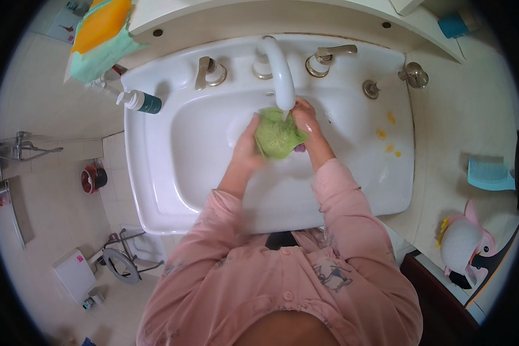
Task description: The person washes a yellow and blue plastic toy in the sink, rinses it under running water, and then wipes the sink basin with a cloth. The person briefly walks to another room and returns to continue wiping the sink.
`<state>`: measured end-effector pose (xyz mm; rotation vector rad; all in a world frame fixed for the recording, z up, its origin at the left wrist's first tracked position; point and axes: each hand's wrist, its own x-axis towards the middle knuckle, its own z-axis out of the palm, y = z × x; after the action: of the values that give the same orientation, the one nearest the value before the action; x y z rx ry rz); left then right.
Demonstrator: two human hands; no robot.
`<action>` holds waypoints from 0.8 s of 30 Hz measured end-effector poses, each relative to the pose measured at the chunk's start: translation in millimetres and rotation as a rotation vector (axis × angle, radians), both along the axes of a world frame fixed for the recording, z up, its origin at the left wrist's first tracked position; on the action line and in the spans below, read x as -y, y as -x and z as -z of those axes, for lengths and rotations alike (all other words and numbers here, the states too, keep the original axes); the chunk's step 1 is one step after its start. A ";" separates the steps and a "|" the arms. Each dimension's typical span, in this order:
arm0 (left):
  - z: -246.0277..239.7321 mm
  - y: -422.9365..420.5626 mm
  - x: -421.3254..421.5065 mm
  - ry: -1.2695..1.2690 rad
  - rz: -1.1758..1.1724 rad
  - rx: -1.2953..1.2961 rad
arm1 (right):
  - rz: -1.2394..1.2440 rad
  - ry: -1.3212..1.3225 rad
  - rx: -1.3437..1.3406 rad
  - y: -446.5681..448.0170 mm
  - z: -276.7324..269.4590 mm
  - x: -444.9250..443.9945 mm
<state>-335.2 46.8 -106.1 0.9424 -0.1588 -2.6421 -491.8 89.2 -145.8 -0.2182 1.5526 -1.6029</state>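
A green cloth (277, 136) is spread between my two hands over the basin of a white ceramic sink (203, 142). Water runs from the white curved faucet (281, 73) onto the cloth's upper part. My left hand (247, 145) grips the cloth's left edge, with the thumb pointing up. On the right side, my right hand (306, 119) holds the cloth close beside the spout, its fingers partly hidden behind it. A small purple piece (300, 148) shows below the cloth near my right wrist; I cannot tell what it is.
Two lever handles (205, 73) (324, 60) flank the faucet. A pump bottle (140, 101) stands on the sink's left corner. Yellow-orange bits (381, 133) lie on the right rim. A blue comb (488, 174) hangs at the right, and an orange sponge (103, 24) sits upper left.
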 end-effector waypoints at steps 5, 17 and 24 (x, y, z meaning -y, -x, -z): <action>5.9 -17.4 -2.7 0.133 0.107 0.180 | -0.083 0.215 0.577 -6.0 -41.9 -27.9; 33.7 -10.5 -13.0 -0.164 -0.122 -0.374 | 0.248 0.370 0.821 43.8 -56.3 -68.6; 34.7 3.2 -26.0 -0.118 -0.108 -0.324 | 0.062 0.615 0.838 -9.1 -60.9 -44.4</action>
<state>-338.4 72.8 -140.8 0.5264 0.1230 -2.6814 -482.7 133.6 -84.9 0.1692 0.4210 -1.8446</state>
